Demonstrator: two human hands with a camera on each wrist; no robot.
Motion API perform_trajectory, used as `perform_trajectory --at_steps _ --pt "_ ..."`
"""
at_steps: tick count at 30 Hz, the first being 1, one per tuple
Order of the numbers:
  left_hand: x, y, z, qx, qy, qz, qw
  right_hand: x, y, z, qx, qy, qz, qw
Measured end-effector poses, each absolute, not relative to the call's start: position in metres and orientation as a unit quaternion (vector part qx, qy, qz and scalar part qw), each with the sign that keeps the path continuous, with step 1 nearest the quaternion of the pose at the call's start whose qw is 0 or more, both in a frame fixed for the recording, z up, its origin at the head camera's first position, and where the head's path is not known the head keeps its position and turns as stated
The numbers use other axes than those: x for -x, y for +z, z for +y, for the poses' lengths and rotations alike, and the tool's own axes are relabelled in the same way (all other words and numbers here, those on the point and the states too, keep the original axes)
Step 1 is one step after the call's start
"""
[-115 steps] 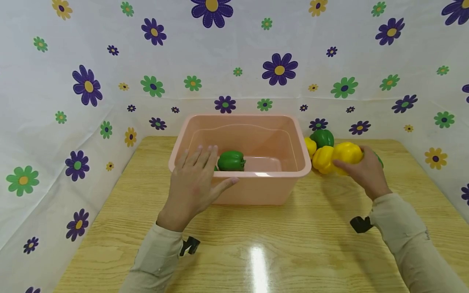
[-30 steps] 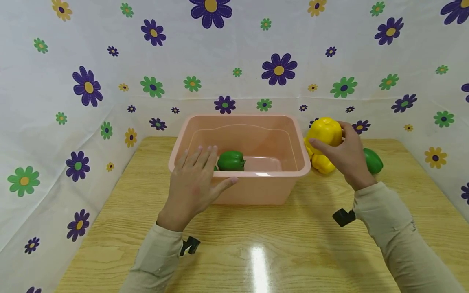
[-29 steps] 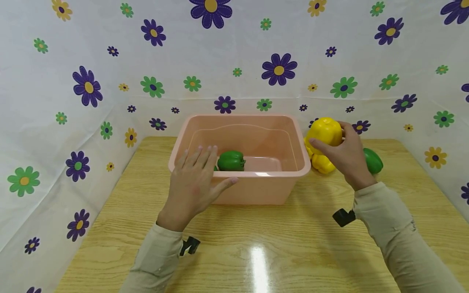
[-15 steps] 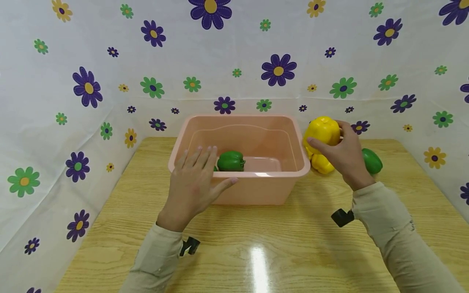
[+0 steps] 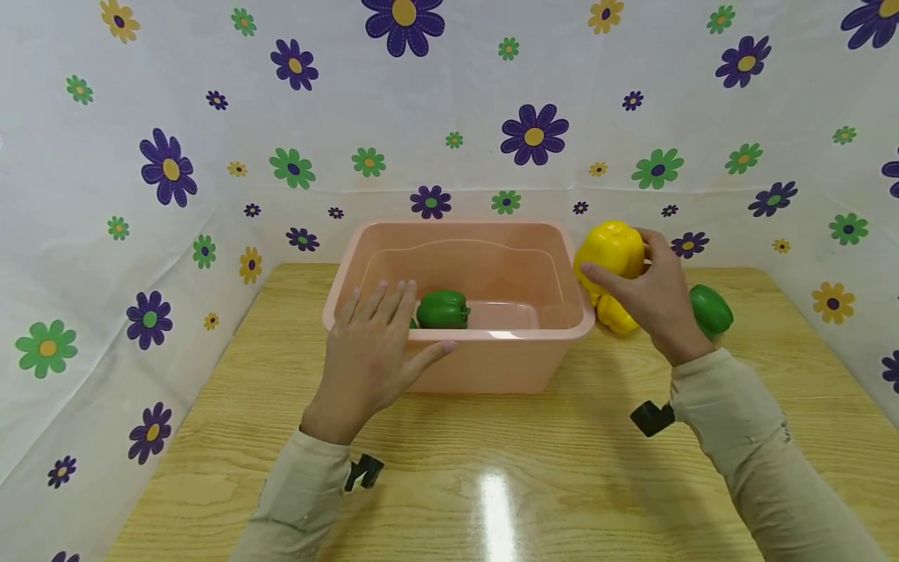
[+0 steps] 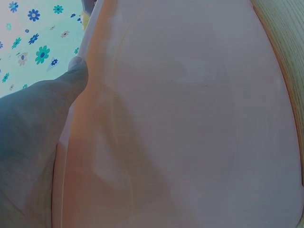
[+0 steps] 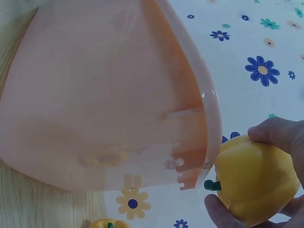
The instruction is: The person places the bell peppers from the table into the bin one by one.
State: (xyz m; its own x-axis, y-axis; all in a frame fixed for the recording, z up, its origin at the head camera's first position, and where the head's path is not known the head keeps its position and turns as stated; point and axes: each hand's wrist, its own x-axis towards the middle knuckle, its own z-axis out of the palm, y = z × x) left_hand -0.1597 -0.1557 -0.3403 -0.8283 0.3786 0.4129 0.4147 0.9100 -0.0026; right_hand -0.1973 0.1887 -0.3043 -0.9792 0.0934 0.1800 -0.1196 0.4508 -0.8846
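My right hand grips a yellow bell pepper, raised beside the right rim of a pink plastic bin. In the right wrist view this yellow pepper shows a green stem, thumb and fingers on either side. My left hand lies over the bin's front left rim, fingers straight and thumb spread. The left wrist view has its thumb along the rim above the bin's outer wall. Inside the bin lies a green bell pepper; a second green bit is mostly hidden by my left hand.
Below the held pepper, another yellow pepper sits on the wooden table next to the bin. Further right is a green pepper, partly behind my right wrist. A flower-patterned cloth hangs behind and at both sides.
My right hand has lifted the yellow pepper from the group on the right and carried it left to the bin's rim, drifting slightly further left lately. The left hand stays put.
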Motion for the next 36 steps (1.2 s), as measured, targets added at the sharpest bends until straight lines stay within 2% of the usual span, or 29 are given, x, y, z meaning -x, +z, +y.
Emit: perform_trajectory --at_steps 36 --pt "0.159 -0.340 -0.156 0.214 -0.045 -0.952 0.216 0.194 -0.299 0.175 -0.041 0.539 -0.834 0.111"
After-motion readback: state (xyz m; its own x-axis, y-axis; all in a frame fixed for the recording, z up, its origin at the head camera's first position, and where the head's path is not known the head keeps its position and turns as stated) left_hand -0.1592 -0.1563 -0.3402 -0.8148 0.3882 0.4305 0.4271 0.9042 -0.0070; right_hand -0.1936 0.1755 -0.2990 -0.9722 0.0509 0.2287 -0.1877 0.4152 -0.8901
